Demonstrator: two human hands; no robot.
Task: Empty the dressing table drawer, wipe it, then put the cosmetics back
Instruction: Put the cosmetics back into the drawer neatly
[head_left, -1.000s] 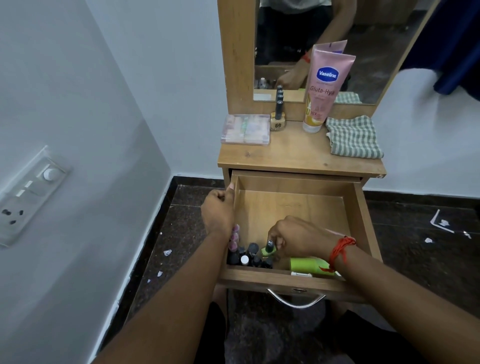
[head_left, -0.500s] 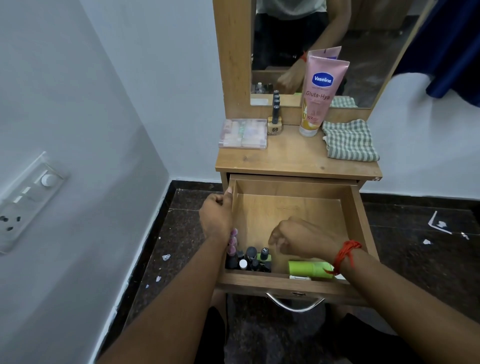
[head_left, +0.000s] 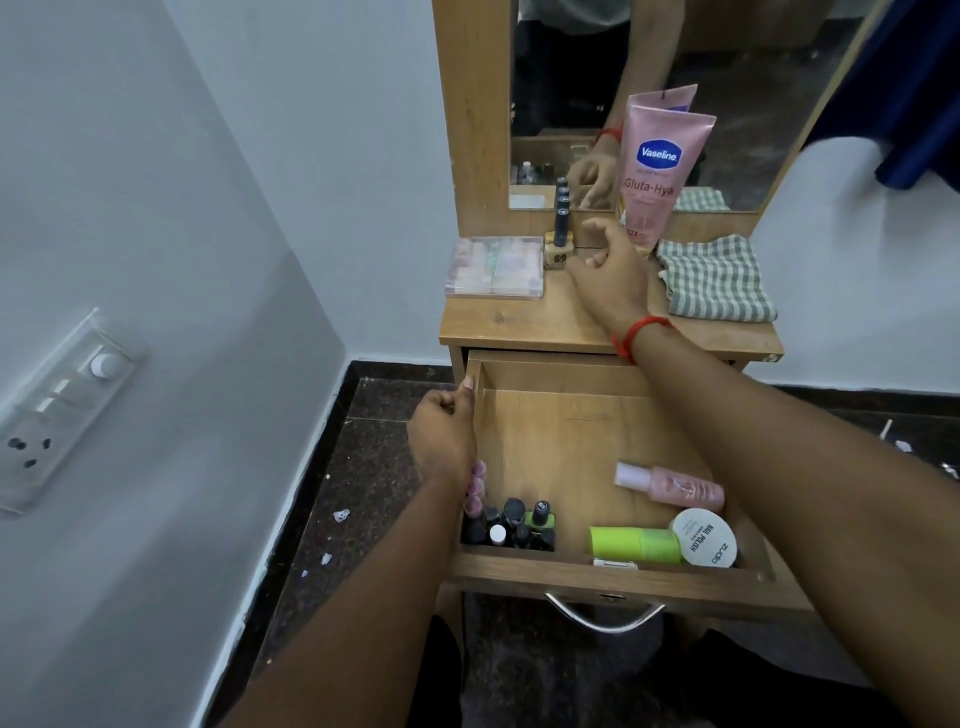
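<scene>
Right hand (head_left: 605, 270): over the far counter (head_left: 524, 325), just right of the small wood-based bottle (head_left: 560, 244); fingers loosely curled, and whether they hold anything cannot be told.
Left hand (head_left: 441, 441): fingers closed on the left wall of the open drawer (head_left: 571, 431).
Cosmetics: a cluster of small dark bottles (head_left: 511, 527) in the near-left corner, a green tube (head_left: 635, 544) and a white nail polish tub (head_left: 705, 538) along the near wall, a pink spray bottle (head_left: 670, 487) lying flat to the right.
Already out: a clear palette case (head_left: 496, 266), the pink Vaseline tube (head_left: 662, 166) standing against the mirror, a checked cloth (head_left: 719, 278) at far right.
Risk, tall tube: it stands on its cap just beside the right hand; a brush of the wrist would likely topple it.
Risk, small bottles: packed upright and touching, so lifting one may knock over its neighbours.
Risk, crowding: the counter is narrow; more items could push things off the edge.
Room: pale walls, a switch panel (head_left: 62, 410) at left, dark speckled floor (head_left: 363, 467) with white scraps.
</scene>
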